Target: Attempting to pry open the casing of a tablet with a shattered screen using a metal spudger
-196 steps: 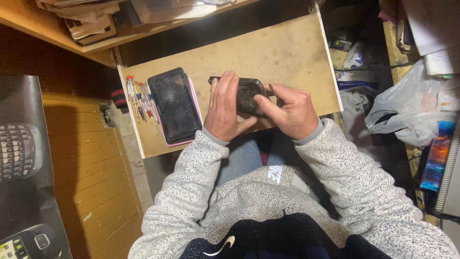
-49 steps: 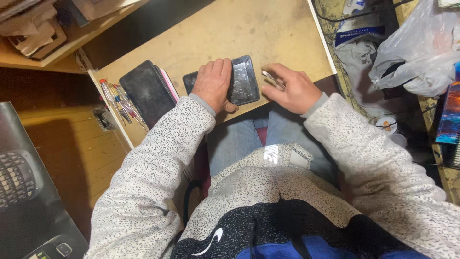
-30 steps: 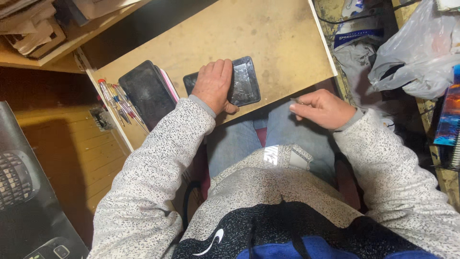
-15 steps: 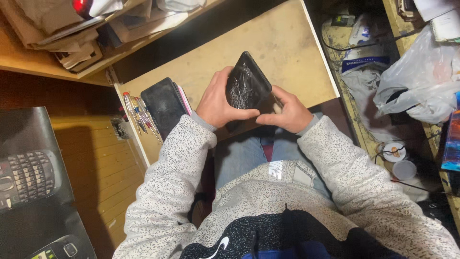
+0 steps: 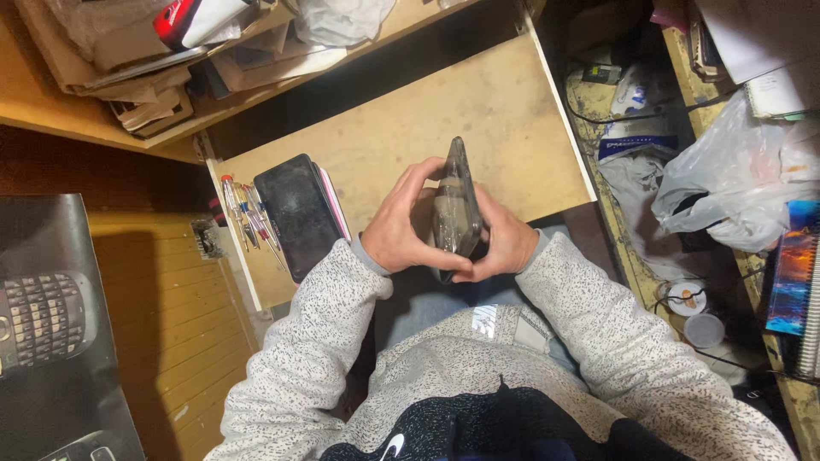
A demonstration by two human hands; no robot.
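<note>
Both of my hands hold a dark phone [image 5: 456, 205] in a clear case, turned up on edge above the near rim of a wooden board [image 5: 504, 111]. My left hand [image 5: 401, 226] wraps its left side, fingers curled over the top. From the other side, my right hand [image 5: 506, 243] grips its lower part. A second dark phone [image 5: 295, 213] lies flat on the board to the left, resting on a pink-edged thing.
Several small screwdrivers [image 5: 243, 213] lie along the board's left edge. Cardboard and papers [image 5: 145, 60] pile on the shelf behind. A white plastic bag [image 5: 735, 183] and clutter sit at the right. A dark poster with a keypad phone picture [image 5: 51, 316] is at the left.
The phone lay flat on the board under my left hand; both hands have since lifted it and turned it up on edge. My right hand came back from my lap.
</note>
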